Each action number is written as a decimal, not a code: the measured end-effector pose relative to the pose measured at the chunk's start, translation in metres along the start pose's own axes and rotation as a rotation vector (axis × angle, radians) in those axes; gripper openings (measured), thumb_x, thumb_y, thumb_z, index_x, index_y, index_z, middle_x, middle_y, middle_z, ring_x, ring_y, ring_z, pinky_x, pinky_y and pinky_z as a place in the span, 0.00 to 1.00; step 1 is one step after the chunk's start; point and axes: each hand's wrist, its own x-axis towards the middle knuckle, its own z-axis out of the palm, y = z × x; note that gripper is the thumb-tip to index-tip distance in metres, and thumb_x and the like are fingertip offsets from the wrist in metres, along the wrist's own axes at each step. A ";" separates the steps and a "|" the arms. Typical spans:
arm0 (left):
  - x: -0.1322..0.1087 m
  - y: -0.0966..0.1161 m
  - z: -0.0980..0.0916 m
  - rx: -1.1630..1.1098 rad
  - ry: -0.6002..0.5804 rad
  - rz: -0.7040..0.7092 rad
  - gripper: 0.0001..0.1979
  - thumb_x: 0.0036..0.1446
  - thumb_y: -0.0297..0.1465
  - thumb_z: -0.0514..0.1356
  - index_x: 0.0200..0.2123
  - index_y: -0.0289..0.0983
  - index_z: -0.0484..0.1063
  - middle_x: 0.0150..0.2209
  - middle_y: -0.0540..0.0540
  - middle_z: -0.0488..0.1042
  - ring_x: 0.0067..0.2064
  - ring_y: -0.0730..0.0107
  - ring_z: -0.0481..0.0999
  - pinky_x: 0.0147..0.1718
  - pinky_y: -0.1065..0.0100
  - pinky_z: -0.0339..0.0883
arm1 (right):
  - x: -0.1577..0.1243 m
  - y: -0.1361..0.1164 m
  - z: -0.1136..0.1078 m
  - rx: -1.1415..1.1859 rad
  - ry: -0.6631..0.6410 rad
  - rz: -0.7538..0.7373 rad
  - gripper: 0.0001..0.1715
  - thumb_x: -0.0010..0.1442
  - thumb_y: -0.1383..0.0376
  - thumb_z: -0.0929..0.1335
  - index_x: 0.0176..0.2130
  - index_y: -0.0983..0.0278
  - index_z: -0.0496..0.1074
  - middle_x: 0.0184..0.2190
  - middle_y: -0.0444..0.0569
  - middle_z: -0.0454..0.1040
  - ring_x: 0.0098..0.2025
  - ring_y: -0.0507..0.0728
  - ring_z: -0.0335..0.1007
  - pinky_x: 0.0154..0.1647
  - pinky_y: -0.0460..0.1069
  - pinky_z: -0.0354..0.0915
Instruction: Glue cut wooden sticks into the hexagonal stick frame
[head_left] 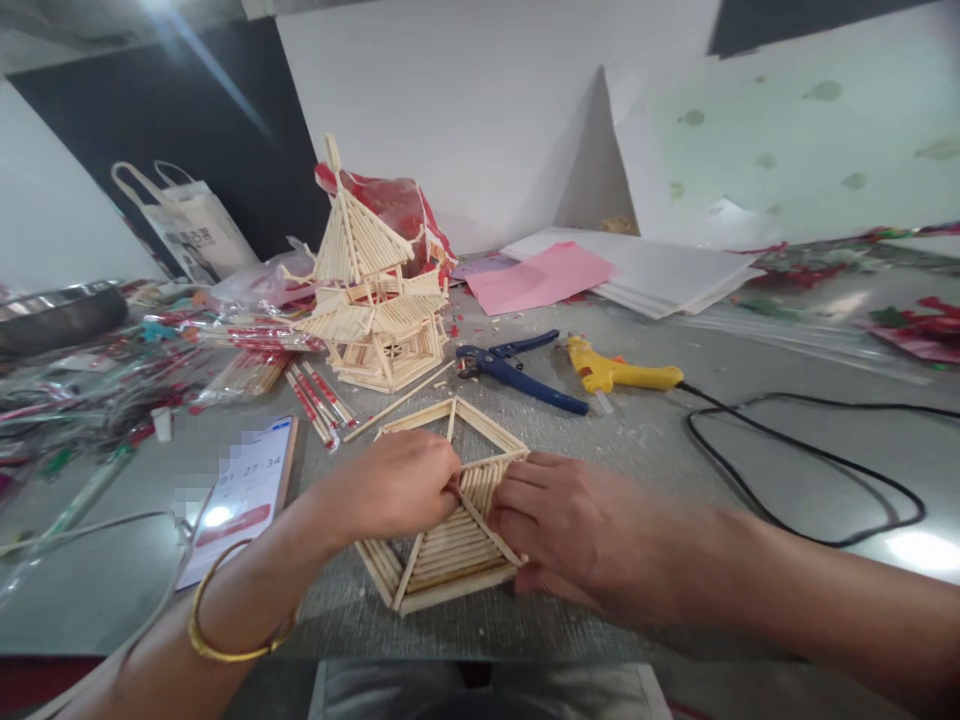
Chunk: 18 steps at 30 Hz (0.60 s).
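A hexagonal frame of thin wooden sticks point(465, 560) lies on the table in front of me. Two of its triangular sections are filled with rows of sticks; others at the back and left are open. My left hand point(409, 485) is closed at the middle of the frame, its fingertips pinched; what they hold, if anything, is hidden. Along the right side, my right hand point(562, 520) has its fingers curled over the frame's edge, gripping it. Behind the frame stands a wooden stick pagoda point(382, 310) with a pointed roof.
Blue cutting pliers point(517, 375) and a yellow glue gun point(622, 372) with a black cord lie behind the frame. A phone point(244, 500) rests at left, near packaged sticks point(319, 400). Pink paper point(540, 277) and white boards point(660, 270) lie further back.
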 end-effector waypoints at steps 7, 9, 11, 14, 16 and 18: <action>-0.001 0.003 -0.003 -0.053 -0.026 0.001 0.10 0.50 0.27 0.50 0.24 0.36 0.71 0.28 0.46 0.74 0.30 0.71 0.70 0.28 0.69 0.56 | 0.000 0.000 0.003 -0.016 0.009 0.015 0.15 0.57 0.58 0.65 0.41 0.64 0.68 0.38 0.50 0.72 0.42 0.58 0.65 0.45 0.52 0.61; -0.002 0.005 -0.005 -0.057 -0.027 -0.003 0.10 0.50 0.27 0.50 0.24 0.36 0.71 0.28 0.46 0.73 0.30 0.71 0.69 0.27 0.69 0.55 | 0.000 0.000 0.003 -0.003 0.025 0.014 0.15 0.56 0.58 0.65 0.40 0.64 0.69 0.38 0.50 0.72 0.41 0.58 0.65 0.45 0.52 0.61; -0.004 0.006 -0.005 -0.056 -0.013 -0.016 0.10 0.51 0.27 0.50 0.24 0.36 0.70 0.28 0.46 0.73 0.29 0.71 0.69 0.26 0.69 0.54 | 0.000 0.001 0.002 0.006 0.030 0.005 0.14 0.56 0.57 0.65 0.39 0.64 0.70 0.37 0.50 0.73 0.40 0.57 0.65 0.44 0.52 0.62; -0.006 0.007 -0.004 -0.051 0.009 -0.039 0.10 0.51 0.27 0.50 0.25 0.37 0.70 0.29 0.47 0.72 0.29 0.72 0.68 0.26 0.69 0.54 | 0.000 0.001 0.000 0.002 0.024 -0.006 0.14 0.57 0.58 0.65 0.39 0.65 0.70 0.37 0.50 0.72 0.41 0.57 0.65 0.44 0.50 0.61; -0.007 0.008 -0.002 -0.043 0.019 -0.052 0.11 0.52 0.28 0.50 0.25 0.37 0.71 0.29 0.47 0.72 0.30 0.71 0.68 0.27 0.69 0.55 | 0.000 0.000 -0.001 -0.002 0.027 -0.006 0.14 0.56 0.58 0.65 0.38 0.65 0.70 0.37 0.50 0.72 0.40 0.57 0.65 0.43 0.50 0.61; -0.008 0.008 -0.002 -0.032 0.025 -0.061 0.11 0.53 0.29 0.50 0.26 0.37 0.71 0.29 0.47 0.72 0.30 0.71 0.69 0.27 0.69 0.55 | 0.000 0.000 -0.001 0.005 0.055 0.005 0.14 0.55 0.58 0.66 0.38 0.65 0.71 0.36 0.49 0.72 0.40 0.56 0.65 0.43 0.49 0.61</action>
